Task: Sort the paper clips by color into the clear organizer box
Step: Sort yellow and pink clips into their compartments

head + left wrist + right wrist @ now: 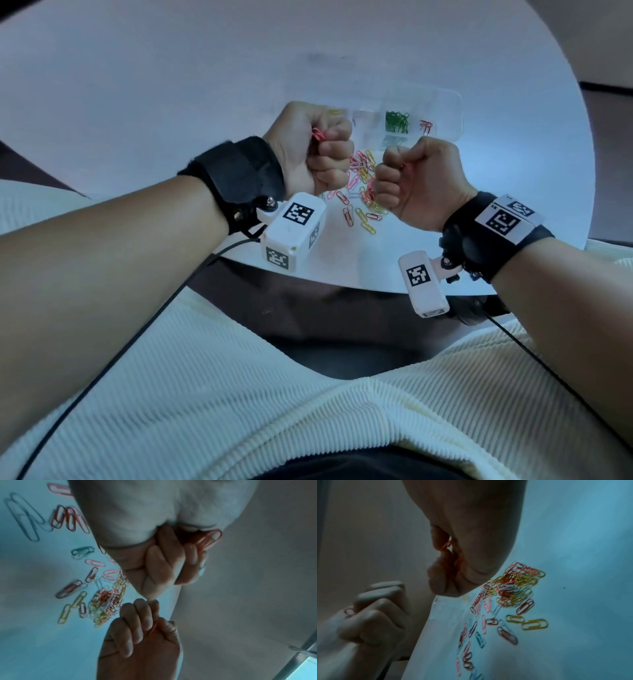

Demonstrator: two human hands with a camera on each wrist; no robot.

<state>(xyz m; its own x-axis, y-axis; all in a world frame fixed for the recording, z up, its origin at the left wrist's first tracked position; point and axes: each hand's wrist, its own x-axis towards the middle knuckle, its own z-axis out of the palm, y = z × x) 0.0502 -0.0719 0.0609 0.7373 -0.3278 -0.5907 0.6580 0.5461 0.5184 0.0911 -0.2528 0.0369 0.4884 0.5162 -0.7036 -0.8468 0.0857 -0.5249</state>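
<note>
The bench (171,85) is smooth, matt white. The organizer box (442,102) is clear, glossy plastic. The loose paper clips (363,178) are thin wire with a smooth coloured coating. Black cloth wrist straps (239,174) carry white plastic camera housings (291,236). The person's cream garment (274,411) is ribbed knit.
</note>
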